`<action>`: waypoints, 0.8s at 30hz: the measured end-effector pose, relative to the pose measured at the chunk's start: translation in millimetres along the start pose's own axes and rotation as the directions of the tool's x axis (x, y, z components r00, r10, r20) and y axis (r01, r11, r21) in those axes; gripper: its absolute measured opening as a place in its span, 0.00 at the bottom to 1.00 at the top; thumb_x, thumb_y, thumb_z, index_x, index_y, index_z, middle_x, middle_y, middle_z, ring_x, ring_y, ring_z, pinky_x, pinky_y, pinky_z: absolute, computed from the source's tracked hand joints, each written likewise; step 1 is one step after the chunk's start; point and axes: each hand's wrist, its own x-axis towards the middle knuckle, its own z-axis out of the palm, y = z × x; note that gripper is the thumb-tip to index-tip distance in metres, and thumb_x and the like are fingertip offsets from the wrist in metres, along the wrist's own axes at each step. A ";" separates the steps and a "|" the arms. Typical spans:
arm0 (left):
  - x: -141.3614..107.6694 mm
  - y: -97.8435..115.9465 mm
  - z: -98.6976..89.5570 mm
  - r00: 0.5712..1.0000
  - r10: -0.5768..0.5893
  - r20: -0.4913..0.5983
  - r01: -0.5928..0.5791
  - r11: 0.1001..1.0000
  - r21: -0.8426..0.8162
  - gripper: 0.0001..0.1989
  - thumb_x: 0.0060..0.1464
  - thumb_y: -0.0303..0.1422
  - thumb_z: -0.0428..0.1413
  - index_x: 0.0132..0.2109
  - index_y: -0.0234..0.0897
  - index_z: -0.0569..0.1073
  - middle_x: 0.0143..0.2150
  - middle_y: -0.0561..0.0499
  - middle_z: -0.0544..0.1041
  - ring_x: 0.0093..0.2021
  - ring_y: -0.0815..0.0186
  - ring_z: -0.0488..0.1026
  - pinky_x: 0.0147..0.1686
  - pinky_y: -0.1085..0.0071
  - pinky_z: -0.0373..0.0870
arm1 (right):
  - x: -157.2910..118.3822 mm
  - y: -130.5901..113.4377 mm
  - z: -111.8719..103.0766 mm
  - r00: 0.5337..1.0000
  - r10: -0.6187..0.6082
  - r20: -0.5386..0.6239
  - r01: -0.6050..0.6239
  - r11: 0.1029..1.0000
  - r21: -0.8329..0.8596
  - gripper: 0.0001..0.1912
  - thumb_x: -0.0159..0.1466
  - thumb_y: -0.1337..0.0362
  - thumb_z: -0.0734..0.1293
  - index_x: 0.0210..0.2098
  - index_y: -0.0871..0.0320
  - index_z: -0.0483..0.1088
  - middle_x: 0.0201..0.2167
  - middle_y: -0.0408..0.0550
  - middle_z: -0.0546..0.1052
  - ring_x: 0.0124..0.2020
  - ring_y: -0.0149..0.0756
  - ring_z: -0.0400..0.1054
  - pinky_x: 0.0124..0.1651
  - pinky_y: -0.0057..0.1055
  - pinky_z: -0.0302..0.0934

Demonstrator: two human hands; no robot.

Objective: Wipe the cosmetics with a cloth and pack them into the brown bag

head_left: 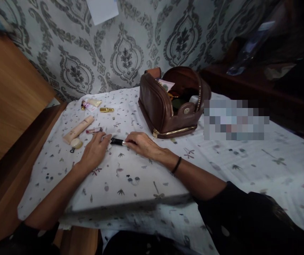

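A slim black tube with a silver end lies low over the patterned cloth, between my two hands. My right hand pinches its silver end between thumb and fingers. At the tube's black end, my left hand rests on the cloth with fingers stretched forward; whether its fingertips touch the tube I cannot tell. Just beyond the left fingers is a small pinkish-red tube. Left of that hand lie a beige squeeze tube and a small round cream-coloured item.
A brown leather bag stands unzipped behind my right hand, with several items inside. Toward the back left lie a gold tube and small squeeze tubes. A blurred-out patch covers something at right. A plastic bottle is farther back.
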 end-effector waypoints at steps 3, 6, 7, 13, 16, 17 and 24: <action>-4.7 -16.7 3.1 0.997 -0.070 -0.008 0.070 0.996 -0.048 0.17 0.68 0.33 0.44 0.55 0.37 0.73 0.50 0.41 0.72 0.53 0.55 0.70 0.50 0.58 0.73 | -1.0 -3.2 -1.0 1.000 -0.013 -0.017 0.012 1.000 -0.008 0.07 0.68 0.67 0.66 0.37 0.62 0.76 0.33 0.49 0.76 0.34 0.33 0.68 0.39 0.28 0.58; -7.8 -23.5 6.0 0.994 -0.113 -0.003 0.112 0.990 -0.091 0.18 0.68 0.33 0.42 0.55 0.36 0.73 0.50 0.41 0.72 0.56 0.55 0.69 0.53 0.56 0.72 | -1.8 -6.5 -1.2 1.000 -0.002 -0.012 0.002 1.000 -0.024 0.08 0.67 0.64 0.68 0.36 0.62 0.76 0.31 0.48 0.74 0.31 0.33 0.66 0.37 0.28 0.57; -8.0 -24.1 6.4 0.992 -0.124 0.008 0.125 0.988 -0.092 0.19 0.68 0.33 0.41 0.56 0.36 0.72 0.50 0.41 0.72 0.56 0.54 0.69 0.53 0.56 0.72 | -2.0 -7.4 -1.0 1.000 0.004 -0.012 -0.004 1.000 -0.031 0.07 0.66 0.63 0.69 0.36 0.62 0.76 0.31 0.48 0.74 0.31 0.32 0.66 0.36 0.28 0.57; -3.3 -25.3 5.5 0.979 -0.168 0.111 0.174 0.984 -0.044 0.18 0.67 0.31 0.43 0.54 0.35 0.74 0.51 0.39 0.73 0.53 0.52 0.71 0.52 0.55 0.73 | -4.4 -10.6 0.5 0.999 -0.030 0.016 0.031 0.997 -0.070 0.14 0.62 0.62 0.73 0.47 0.60 0.75 0.35 0.47 0.76 0.34 0.34 0.68 0.38 0.27 0.57; -1.5 -26.1 1.9 0.987 -0.144 0.069 0.148 0.986 -0.071 0.17 0.67 0.30 0.43 0.53 0.34 0.74 0.53 0.38 0.72 0.54 0.52 0.71 0.53 0.54 0.73 | -4.6 -11.1 2.0 1.000 -0.014 0.015 0.016 0.997 -0.076 0.09 0.63 0.68 0.70 0.44 0.59 0.75 0.35 0.46 0.76 0.34 0.33 0.68 0.37 0.27 0.56; -1.1 -25.0 -0.4 0.990 -0.135 0.032 0.137 0.987 -0.084 0.16 0.67 0.30 0.43 0.53 0.34 0.74 0.53 0.39 0.72 0.54 0.52 0.71 0.53 0.54 0.73 | -4.3 -11.0 2.6 1.000 0.003 -0.005 -0.003 0.998 -0.060 0.07 0.64 0.70 0.69 0.42 0.60 0.75 0.34 0.46 0.76 0.33 0.32 0.68 0.37 0.26 0.56; 5.1 16.9 -12.7 0.967 0.124 -0.224 -0.146 0.986 -0.083 0.17 0.68 0.30 0.45 0.60 0.33 0.68 0.51 0.38 0.72 0.53 0.56 0.70 0.52 0.59 0.72 | 0.2 -8.3 5.5 0.987 0.136 -0.087 -0.105 0.950 0.294 0.07 0.63 0.66 0.67 0.31 0.61 0.75 0.21 0.40 0.72 0.25 0.28 0.63 0.32 0.25 0.54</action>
